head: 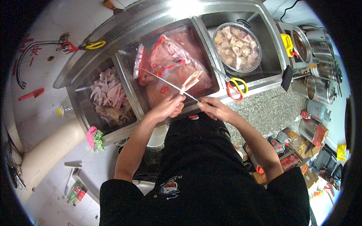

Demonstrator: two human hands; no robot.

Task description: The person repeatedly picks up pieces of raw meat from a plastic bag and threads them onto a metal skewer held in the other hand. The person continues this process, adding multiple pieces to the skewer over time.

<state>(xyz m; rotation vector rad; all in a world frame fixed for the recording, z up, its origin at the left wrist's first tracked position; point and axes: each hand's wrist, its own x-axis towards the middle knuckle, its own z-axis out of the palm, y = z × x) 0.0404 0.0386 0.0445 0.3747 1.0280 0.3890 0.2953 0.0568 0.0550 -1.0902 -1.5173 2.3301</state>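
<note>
My left hand (171, 108) is closed around the lower end of a pale, elongated piece of raw meat (193, 80). In my right hand (212, 108) is the near end of a long thin metal rod (167, 82), possibly a skewer. The rod crosses the meat just above my left fingers; whether it pierces the meat cannot be told. Both hands are over the front edge of the middle sink basin (213, 82). Reddish liquid fills that basin, with raw meat in a clear and red plastic bag (169, 55). A narrow plastic packet (138, 60) lies at its left side.
Raw poultry pieces (109, 90) fill the left basin. A round pot (237, 46) of pale chunks in liquid stands in the right basin. Scissors (234, 84) with red and yellow handles rest on the sink rim. Pink and green cloths (96, 138) hang at the left corner.
</note>
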